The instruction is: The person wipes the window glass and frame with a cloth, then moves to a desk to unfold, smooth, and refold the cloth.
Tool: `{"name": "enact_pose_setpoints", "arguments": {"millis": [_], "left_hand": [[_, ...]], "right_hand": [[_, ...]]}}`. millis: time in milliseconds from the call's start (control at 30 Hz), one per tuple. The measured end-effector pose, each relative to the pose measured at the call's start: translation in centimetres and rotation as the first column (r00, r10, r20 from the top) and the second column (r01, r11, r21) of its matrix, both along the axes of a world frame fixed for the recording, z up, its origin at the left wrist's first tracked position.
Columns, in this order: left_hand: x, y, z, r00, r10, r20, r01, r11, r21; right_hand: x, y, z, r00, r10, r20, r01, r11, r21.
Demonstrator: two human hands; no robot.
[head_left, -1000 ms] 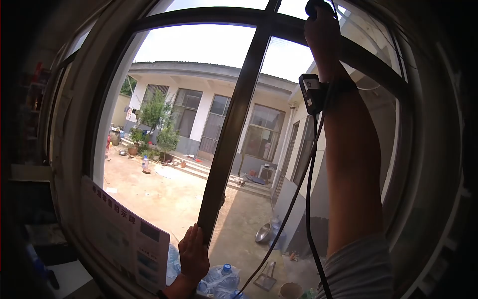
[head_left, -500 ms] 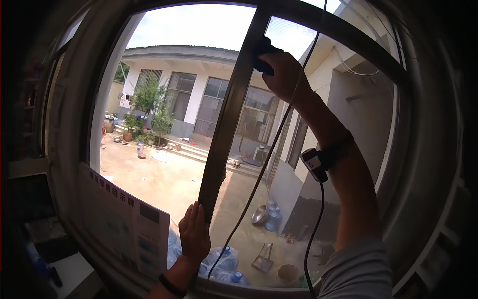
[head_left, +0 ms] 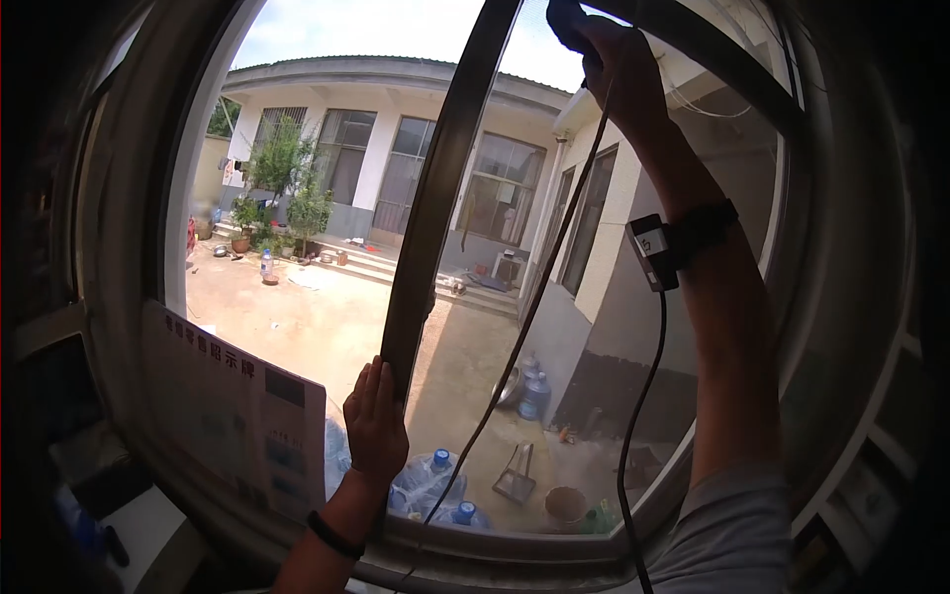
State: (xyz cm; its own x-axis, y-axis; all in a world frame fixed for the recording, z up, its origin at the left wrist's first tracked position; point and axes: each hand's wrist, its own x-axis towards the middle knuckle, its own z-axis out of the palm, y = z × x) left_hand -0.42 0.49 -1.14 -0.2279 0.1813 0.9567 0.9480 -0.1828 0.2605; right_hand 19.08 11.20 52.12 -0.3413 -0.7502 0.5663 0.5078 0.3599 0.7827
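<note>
The window bar (head_left: pixel 435 188) looks like dark, smooth, satin metal. The pane (head_left: pixel 297 228) is clear, glossy glass. At eight o'clock is a matt paper notice (head_left: pixel 237 406).

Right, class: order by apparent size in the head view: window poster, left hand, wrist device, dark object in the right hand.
1. window poster
2. left hand
3. wrist device
The dark object is mostly hidden in the right hand and cut off by the picture's edge, so it stays unranked.
</note>
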Motion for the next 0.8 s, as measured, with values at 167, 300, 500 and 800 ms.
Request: {"name": "enact_pose_setpoints", "arguments": {"millis": [167,300,500,800], "left_hand": [[0.1,-0.1,-0.1,1.000,-0.011,0.008,0.011,1.000,0.009],[-0.1,0.1,0.0,1.000,0.004,-0.005,-0.004,1.000,0.019],[-0.2,0.4,-0.3,0.999,0.026,-0.026,-0.025,0.999,0.038],[0.0,0.5,-0.2,1.000,0.004,-0.010,-0.003,0.999,0.052]], "right_hand": [[-2.5,0.7,1.7,0.994,0.039,-0.104,-0.063,0.967,-0.245],[-2.4,-1.6,-17.6,0.946,-0.046,0.322,0.168,0.916,-0.363],[5.1,-2.0,-36.4,0.535,0.050,0.843,0.263,0.939,-0.222],[6.3,-0.3,-3.5,0.919,0.176,-0.352,-0.378,0.646,-0.664]]}}
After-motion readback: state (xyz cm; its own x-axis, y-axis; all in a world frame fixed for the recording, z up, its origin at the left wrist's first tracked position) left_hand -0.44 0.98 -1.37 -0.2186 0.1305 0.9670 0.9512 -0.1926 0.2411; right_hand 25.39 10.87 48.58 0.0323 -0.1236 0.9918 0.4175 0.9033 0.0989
